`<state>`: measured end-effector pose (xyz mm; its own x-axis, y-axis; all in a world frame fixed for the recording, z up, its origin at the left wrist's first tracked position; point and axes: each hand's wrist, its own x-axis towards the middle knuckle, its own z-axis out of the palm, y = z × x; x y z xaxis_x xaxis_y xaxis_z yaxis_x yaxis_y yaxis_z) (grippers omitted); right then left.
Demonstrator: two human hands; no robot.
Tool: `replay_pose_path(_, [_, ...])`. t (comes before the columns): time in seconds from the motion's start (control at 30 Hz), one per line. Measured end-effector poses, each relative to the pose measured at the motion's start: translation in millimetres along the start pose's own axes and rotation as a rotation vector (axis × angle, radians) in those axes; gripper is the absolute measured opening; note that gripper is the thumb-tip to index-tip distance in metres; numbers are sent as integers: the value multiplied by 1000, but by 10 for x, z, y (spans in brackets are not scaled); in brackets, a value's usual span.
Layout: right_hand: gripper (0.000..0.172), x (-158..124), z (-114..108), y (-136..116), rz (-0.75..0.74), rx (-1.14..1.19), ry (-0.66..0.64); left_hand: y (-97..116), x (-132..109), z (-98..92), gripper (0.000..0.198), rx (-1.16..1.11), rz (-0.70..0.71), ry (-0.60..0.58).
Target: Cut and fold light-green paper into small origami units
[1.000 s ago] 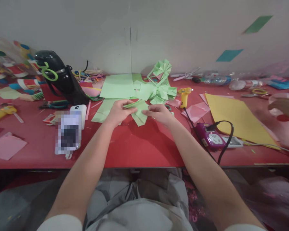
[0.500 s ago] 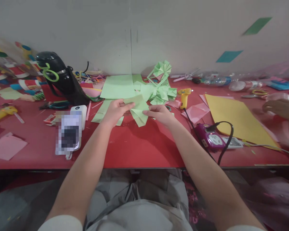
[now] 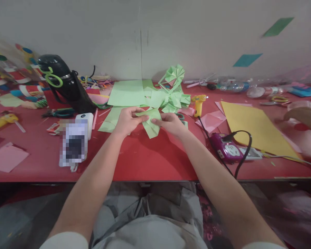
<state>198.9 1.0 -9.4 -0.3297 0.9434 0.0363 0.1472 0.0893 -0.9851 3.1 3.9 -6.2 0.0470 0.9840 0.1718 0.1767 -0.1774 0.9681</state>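
Note:
Between my two hands is a folded piece of light green paper (image 3: pixel 152 128), its lower end narrowing toward me. My left hand (image 3: pixel 131 120) pinches its left side, thumb lying on top. On the right side my right hand (image 3: pixel 172 123) grips it, with the thumb pressed onto the face. The fingers beneath the paper are partly hidden. Just behind lie flat green sheets (image 3: pixel 126 92) and folded green paper fans (image 3: pixel 175 76) joined into a shape. Partly hidden scissors (image 3: pixel 180 117) rest beyond my right hand.
A yellow glue gun (image 3: pixel 198 103) stands right of the fans, its cord running to a purple power strip (image 3: pixel 229 150). A yellow sheet (image 3: pixel 256 128) lies farther right, near another person's hand (image 3: pixel 300 116). At left are a phone (image 3: pixel 75 143) and a black bottle (image 3: pixel 64 83).
The upper part of the green paper has been folded down, making it smaller. My hands have come closer together, and my right thumb has moved onto its face.

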Motion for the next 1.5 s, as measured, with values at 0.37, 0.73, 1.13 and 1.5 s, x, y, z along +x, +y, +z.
replay_pose_path(0.37, [17,15,-151,-12,-261,-141,232,24,21,-119,29,58,121,-5])
replay_pose_path(0.73, [30,36,-31,88,-512,-337,322,75,-24,-3,45,-435,-241,-276])
replay_pose_path(1.13, [41,46,20,63,-138,231,190,-59,15,41,40,-278,-86,-117])
replay_pose_path(1.5, [29,17,87,117,-517,-239,267,-94,50,77,29,-324,-230,10])
